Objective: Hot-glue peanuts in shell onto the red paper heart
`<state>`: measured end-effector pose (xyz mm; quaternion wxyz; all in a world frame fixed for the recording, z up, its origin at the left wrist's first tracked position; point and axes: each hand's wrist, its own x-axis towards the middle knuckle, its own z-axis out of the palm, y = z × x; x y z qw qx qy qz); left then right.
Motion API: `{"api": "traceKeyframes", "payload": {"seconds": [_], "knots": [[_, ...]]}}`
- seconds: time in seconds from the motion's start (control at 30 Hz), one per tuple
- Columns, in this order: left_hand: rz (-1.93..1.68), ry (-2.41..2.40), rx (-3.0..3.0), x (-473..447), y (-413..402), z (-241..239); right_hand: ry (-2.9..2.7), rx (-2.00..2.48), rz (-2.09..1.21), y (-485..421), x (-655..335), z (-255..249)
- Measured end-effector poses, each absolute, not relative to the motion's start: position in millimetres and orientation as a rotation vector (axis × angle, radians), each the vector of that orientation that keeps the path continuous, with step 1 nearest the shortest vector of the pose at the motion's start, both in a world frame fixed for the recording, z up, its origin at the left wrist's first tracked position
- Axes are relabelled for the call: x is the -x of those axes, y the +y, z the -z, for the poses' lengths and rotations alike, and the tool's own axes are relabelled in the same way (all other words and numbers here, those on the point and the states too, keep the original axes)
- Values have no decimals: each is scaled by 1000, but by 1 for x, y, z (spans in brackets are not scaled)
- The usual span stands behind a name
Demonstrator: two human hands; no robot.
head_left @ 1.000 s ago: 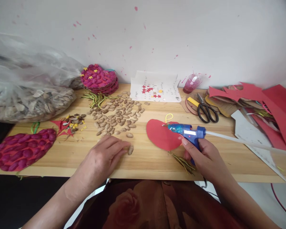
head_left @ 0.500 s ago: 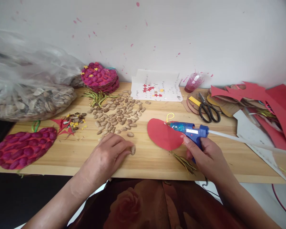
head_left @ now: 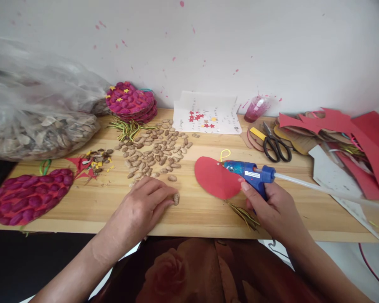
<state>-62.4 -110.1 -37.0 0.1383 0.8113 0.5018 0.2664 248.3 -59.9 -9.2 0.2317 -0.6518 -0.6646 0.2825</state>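
Between the thumb and fingers of my left hand (head_left: 142, 206) is a peanut (head_left: 176, 198), held just over the wooden table. My right hand (head_left: 271, 206) grips a blue glue gun (head_left: 251, 174) with a clear glue stick (head_left: 309, 183) coming out of its back. The gun's nozzle points left, at the upper part of a red paper disc (head_left: 210, 176). A yellow loop (head_left: 225, 155) sticks up from the disc's top edge, and a tassel of olive strands (head_left: 244, 215) lies below it. Loose peanuts (head_left: 154, 151) are spread beyond my left hand.
Left are a disc covered in purple peanuts (head_left: 31, 198) and a large plastic bag of shells (head_left: 34, 130). Behind stand a stack of purple discs (head_left: 131, 103), paper with small stars (head_left: 208, 107) and a stained cup (head_left: 255, 108). Scissors (head_left: 274, 145) and red paper scraps (head_left: 328, 122) lie right.
Almost nothing differs. The glue gun has shifted very slightly left, its nozzle still at the red disc's upper part. My left hand keeps the peanut in the same place.
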Motion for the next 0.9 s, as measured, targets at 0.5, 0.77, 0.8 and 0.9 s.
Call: {"api": "traceKeyframes", "payload": {"seconds": [0.5, 0.77, 0.8, 0.9], "knots": [[-778, 1441, -2333, 64, -112, 38, -1919, 1763, -617, -64, -252, 11], [-804, 1391, -2356, 62, -110, 37, -2101, 1648, -306, -69, -250, 15], [-806, 1383, -2359, 62, -110, 38, -2120, 1627, -286, -69, -250, 15], [-813, 1375, -2357, 62, -111, 40, -2190, 1598, -189, -70, -249, 15]]}}
